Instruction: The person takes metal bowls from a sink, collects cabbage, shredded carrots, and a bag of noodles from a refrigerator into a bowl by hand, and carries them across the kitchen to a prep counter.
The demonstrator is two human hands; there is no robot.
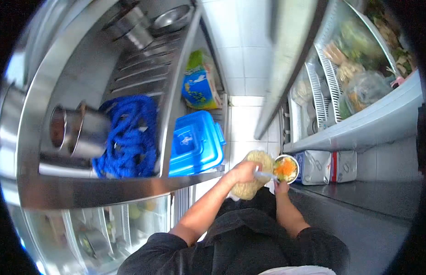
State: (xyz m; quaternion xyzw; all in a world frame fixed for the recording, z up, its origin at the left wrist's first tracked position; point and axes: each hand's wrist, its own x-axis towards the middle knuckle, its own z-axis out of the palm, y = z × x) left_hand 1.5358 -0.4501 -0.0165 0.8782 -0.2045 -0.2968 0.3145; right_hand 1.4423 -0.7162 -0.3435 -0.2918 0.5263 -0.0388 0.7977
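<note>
My left hand [244,172] is closed on a bulging clear bag of pale yellow strands [250,189] that look like noodles, held low in front of my body. Just right of it, my right hand [281,187] grips the near side of a round white bowl [296,173]. Shredded orange and pale green-white vegetables [285,168] lie in the bowl. A whitish strip [265,175] extends from my left hand toward the bowl; whether it is part of the bag or a separate thing, I cannot tell.
At right stands an open fridge with white wire racks [321,87] and bagged vegetables [366,89]. Silver packs [316,167] sit below. On the left metal shelving are a blue cloth [130,133], steel pots [91,133] and a blue lidded box [197,142]. A glass-fronted cabinet [103,229] is lower left.
</note>
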